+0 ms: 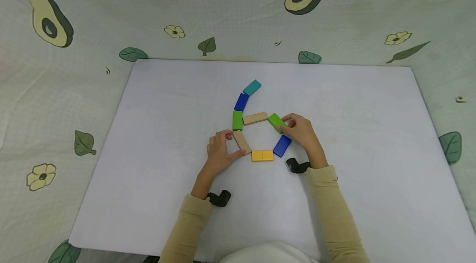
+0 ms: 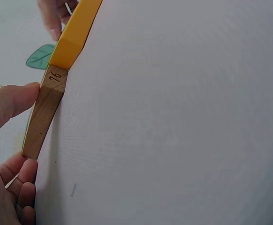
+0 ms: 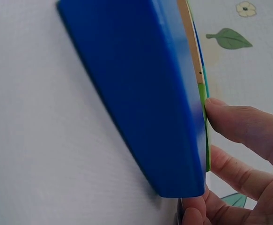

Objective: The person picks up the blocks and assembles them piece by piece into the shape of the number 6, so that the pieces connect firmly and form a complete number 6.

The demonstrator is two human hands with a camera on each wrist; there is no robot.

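Observation:
My left hand pinches a plain wooden block end to end, thumb near its lower end and fingers at the upper. In the left wrist view this wooden block bears the number 76 and meets a yellow block. My right hand holds a green block between thumb and fingers at its right end. A blue block lies just below that hand; in the right wrist view the same blue block hides much of the green block.
A second wooden block closes the top of the ring, beside another green block. From there a dark blue block and a teal block curve upward. All lie on a white tabletop before a patterned cloth.

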